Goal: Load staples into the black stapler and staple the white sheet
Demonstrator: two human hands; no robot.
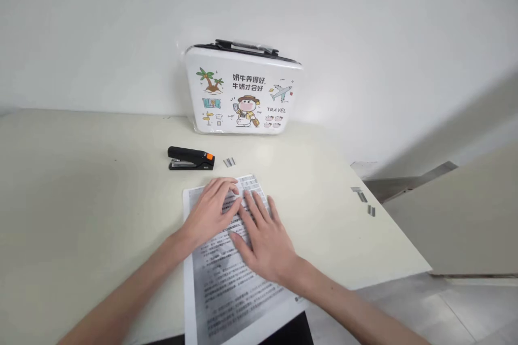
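Note:
A printed paper sheet (pixel 230 291) covered in dark lines of text lies on the table, its lower end reaching past the front edge. On its upper part my left hand (pixel 214 207) rests with fingers bent and thumb drawn close to the fingertips, seeming to pinch the paper; the exact contact is hard to make out. My right hand (pixel 265 237) lies flat on the sheet beside it, fingers spread and palm down. Just beyond the sheet's top edge sits a black stapler (pixel 191 158) with an orange tab. Several staple strips (pixel 229 162) lie to its right.
A white case (pixel 243 91) with cartoon prints and a black handle stands against the wall at the back of the table (pixel 101 199). More staple strips (pixel 362 197) lie near the table's right edge. A pale panel (pixel 457 215) stands beyond that edge.

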